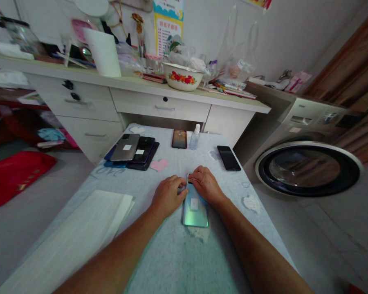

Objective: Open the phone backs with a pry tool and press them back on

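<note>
A shiny green-blue phone [195,215] with a small white sticker lies back up on the cloth-covered table [171,257]. My right hand [205,183] rests over its upper right part, fingers bent at the camera corner; whether they pinch anything there is too small to tell. At the phone's upper left edge is my left hand [171,195], thumb and forefinger curled close together against it. Beyond my hands stand a clear spray bottle [194,139] and, beside it, a brown phone case [179,139] lying flat.
Several stacked phones [126,149] lie at the table's back left, a black phone [228,158] at the back right. Folded white paper [76,232] covers the left side. Behind stands a cluttered counter [141,83]; a washing machine [272,122] is on the right.
</note>
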Tool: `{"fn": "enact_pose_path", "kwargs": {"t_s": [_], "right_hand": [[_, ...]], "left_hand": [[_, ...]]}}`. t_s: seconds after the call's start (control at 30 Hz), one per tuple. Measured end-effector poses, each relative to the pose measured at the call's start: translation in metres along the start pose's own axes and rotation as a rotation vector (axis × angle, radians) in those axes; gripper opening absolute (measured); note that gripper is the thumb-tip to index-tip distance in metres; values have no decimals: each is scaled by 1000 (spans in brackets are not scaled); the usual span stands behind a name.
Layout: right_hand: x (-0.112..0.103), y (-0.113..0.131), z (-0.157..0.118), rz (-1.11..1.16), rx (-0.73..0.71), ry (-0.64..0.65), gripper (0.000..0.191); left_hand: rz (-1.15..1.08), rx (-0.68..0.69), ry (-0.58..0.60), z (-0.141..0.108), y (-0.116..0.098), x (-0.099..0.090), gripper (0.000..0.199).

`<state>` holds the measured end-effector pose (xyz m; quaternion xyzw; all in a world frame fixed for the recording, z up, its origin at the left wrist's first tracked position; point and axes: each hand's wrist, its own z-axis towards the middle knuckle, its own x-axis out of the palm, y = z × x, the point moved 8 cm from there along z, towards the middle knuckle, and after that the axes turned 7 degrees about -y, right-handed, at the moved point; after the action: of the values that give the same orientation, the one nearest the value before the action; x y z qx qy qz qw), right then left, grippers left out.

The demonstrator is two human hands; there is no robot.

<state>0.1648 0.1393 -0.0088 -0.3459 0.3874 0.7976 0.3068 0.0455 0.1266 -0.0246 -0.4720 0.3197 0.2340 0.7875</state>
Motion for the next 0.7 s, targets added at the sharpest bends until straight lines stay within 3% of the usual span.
{"fn": "enact_pose_path", "kwargs": {"t_s": [0.2,0.53,0.7], "right_hand": [[2,6,-1,19,-30,56,17],[4,-7,11,-144,106,-17,19],[3,-3,10,-140,63,-13,19]], "left_hand": [[12,7,4,0,-2,-1,6],[22,-4,12,-1,-1,-1,7],[10,-11,0,-1,0,-1,7]]}}
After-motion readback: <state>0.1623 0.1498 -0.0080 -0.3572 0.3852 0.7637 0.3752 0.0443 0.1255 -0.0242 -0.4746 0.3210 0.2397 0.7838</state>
